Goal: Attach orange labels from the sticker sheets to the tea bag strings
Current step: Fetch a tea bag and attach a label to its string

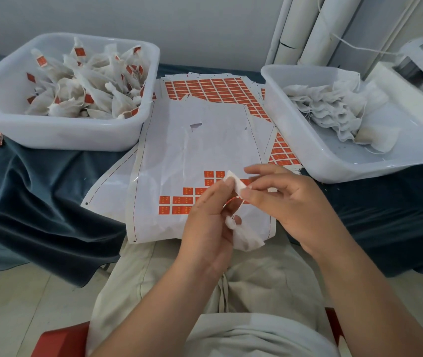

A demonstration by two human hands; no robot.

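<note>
My left hand [209, 222] holds a white tea bag [245, 239] low in its fingers, while its thumb and forefinger pinch a label [236, 182] seen from its white back. My right hand [287, 199] pinches the same label from the right, over the thin string [233, 200]. Both hands hover above a mostly peeled sticker sheet [179, 155] with a few orange labels [177, 204] left near its front.
A white tub [58, 135] at the left holds several labelled tea bags. A second tub [334, 163] at the right holds unlabelled bags. A full orange sticker sheet [213, 90] lies behind. Dark blue cloth [38, 189] covers the table. White pipes [308, 29] stand at the back.
</note>
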